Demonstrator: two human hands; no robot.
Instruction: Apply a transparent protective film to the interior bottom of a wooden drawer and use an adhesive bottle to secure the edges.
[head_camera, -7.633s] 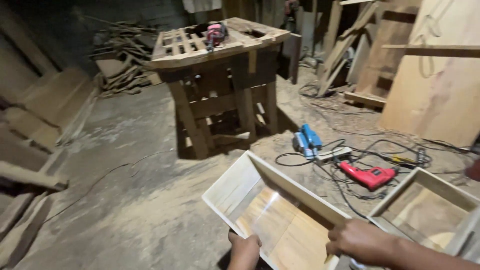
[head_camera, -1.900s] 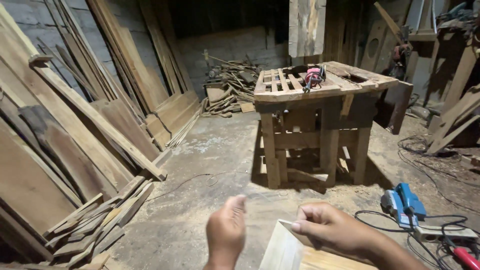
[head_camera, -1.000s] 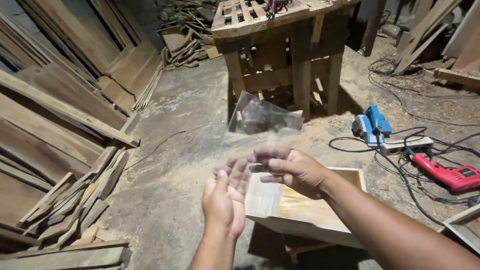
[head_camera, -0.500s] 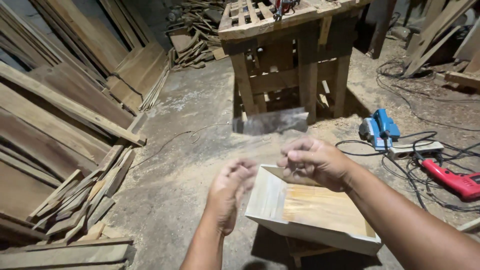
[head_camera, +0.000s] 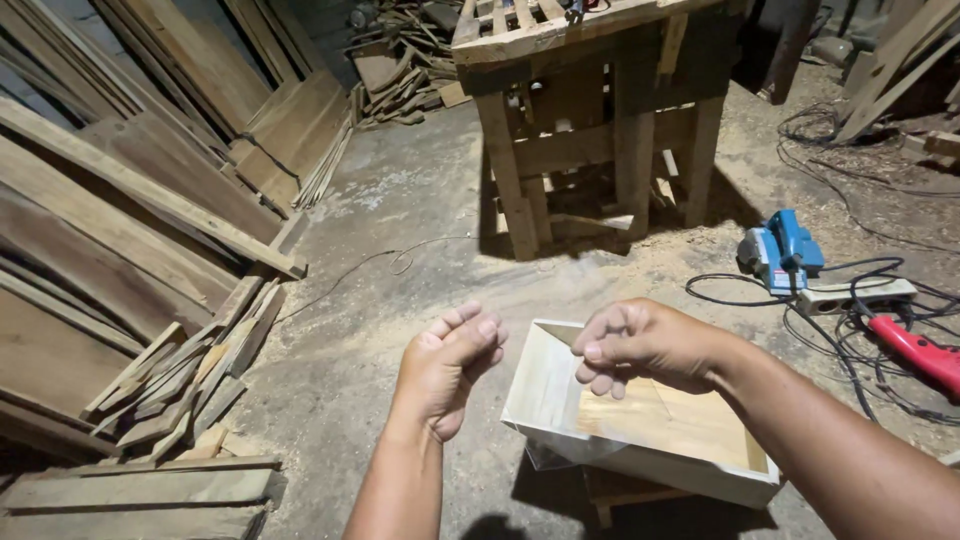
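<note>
My left hand and my right hand are raised side by side, fingers curled and pinched. A thin clear plastic film seems to hang between them; it is barely visible, with only its lower edge showing against the box. Under the hands sits an open, pale wooden box, shallow and rectangular, resting on a small wooden stand. My right hand is over the box's near left corner. My left hand is just left of the box, apart from it.
A rough wooden workbench stands ahead on the dusty concrete floor. Planks and offcuts lean and lie along the left. At the right lie a blue electric planer, a power strip, a red drill and tangled cables.
The clear film that was held up in front of the workbench has come down toward the box. Both hands have drawn closer together, fingers more curled.
</note>
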